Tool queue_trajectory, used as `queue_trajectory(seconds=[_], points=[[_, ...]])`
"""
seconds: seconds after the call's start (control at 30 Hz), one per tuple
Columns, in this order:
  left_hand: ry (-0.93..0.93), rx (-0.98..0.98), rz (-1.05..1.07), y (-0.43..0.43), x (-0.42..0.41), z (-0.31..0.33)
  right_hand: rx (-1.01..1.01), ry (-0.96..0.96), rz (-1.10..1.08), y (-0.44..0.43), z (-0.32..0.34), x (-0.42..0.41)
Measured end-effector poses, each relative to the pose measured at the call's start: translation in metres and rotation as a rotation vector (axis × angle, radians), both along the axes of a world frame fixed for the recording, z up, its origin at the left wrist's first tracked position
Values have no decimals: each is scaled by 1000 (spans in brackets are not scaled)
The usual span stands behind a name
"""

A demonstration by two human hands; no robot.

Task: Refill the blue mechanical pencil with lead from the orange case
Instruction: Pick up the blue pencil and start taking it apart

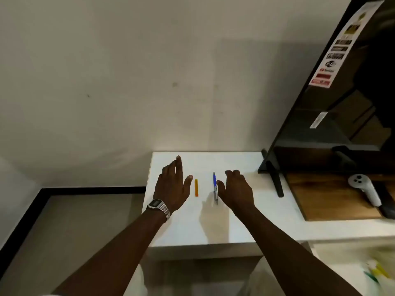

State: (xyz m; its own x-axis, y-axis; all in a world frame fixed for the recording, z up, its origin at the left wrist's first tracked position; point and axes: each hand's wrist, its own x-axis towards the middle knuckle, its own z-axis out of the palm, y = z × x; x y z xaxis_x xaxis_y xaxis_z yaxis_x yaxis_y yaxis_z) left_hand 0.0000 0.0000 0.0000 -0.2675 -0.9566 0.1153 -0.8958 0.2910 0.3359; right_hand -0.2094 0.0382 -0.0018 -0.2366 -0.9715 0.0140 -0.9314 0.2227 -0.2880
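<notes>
The blue mechanical pencil [215, 187] lies on the white table [192, 227], pointing away from me. The slim orange lead case [196, 188] lies parallel to it, a little to its left. My left hand [172, 185] hovers just left of the orange case, fingers apart, holding nothing; a metal watch sits on that wrist. Immediately right of the pencil, my right hand [235, 190] hangs with loosely curled fingers and its thumb close to the pencil barrel, empty.
A large black television [342, 103] leans at the right on a dark stand foot [275, 180]. A white game controller [363, 189] rests on a wooden board [324, 201]. The table's left edge drops to the floor; a wall stands behind.
</notes>
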Motion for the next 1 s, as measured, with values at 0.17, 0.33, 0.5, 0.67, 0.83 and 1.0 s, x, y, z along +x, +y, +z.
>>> queue_trajectory(seconds=[0.17, 0.33, 0.5, 0.67, 0.83, 1.0], points=[[15, 95, 62, -1, 1, -38, 144, -172, -174, -8, -38, 1], [60, 157, 104, 1, -1, -68, 221, -254, -220, -22, -68, 1], [92, 166, 109, 3, 0, -88, 235, -269, -244, -39, -77, -2], [229, 161, 148, -1, -13, -93, 276, -376, -317, -51, -80, -5], [499, 218, 89, 1, -40, -94, 250, -620, -388, -50, -84, -13], [889, 553, 206, -5, -63, -82, 197, -1012, -405, -30, -64, -9]])
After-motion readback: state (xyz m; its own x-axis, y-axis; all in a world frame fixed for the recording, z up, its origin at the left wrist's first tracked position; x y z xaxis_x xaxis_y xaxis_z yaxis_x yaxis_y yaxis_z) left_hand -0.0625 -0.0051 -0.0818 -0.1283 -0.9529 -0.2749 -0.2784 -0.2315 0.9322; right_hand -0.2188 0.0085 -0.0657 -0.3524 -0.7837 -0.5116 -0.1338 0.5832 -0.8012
